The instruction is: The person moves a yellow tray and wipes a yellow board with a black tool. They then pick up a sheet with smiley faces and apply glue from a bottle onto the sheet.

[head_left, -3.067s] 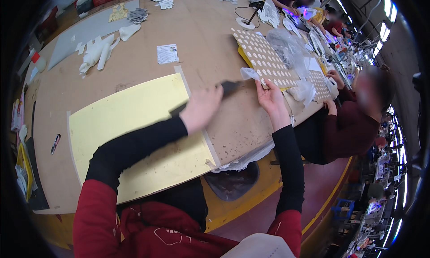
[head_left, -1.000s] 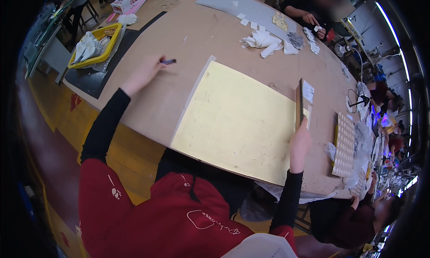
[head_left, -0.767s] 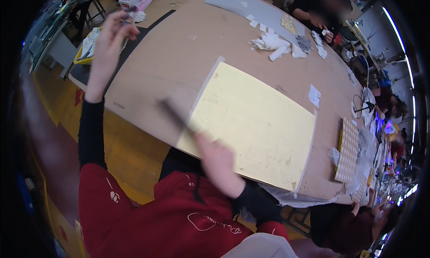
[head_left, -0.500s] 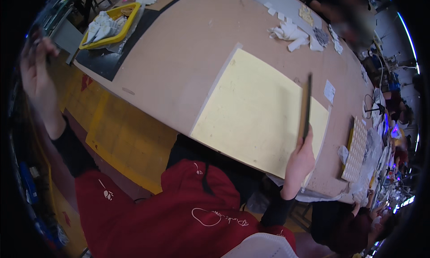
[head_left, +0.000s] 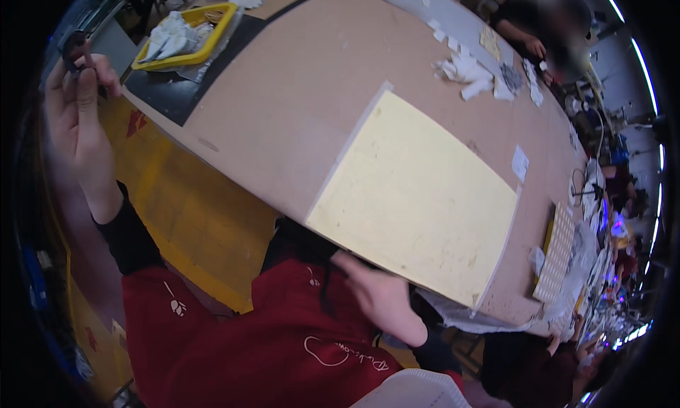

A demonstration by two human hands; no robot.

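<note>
Left hand: we are raising our left hand (head_left: 74, 128) at the far left of the frame, off the table's edge, fingers curled and pinching a small dark object (head_left: 73, 43) at the fingertips.
Right hand: our right hand (head_left: 379, 298) is sitting low in the centre of the frame, against our red top, just below the near edge of the table; it is blurred, and we cannot tell whether it is gripping the thin dark strip (head_left: 327, 284) beside it.
Yellow sheet: a large yellow sheet (head_left: 418, 195) is lying flat on the table (head_left: 283, 103), right of centre, near the front edge.
Tray: a yellow tray (head_left: 185, 31) of white pieces is resting at the upper left.
Scraps: white scraps (head_left: 464, 69) are lying at the upper right.
Others: another person (head_left: 542, 25) is working at the top right.
</note>
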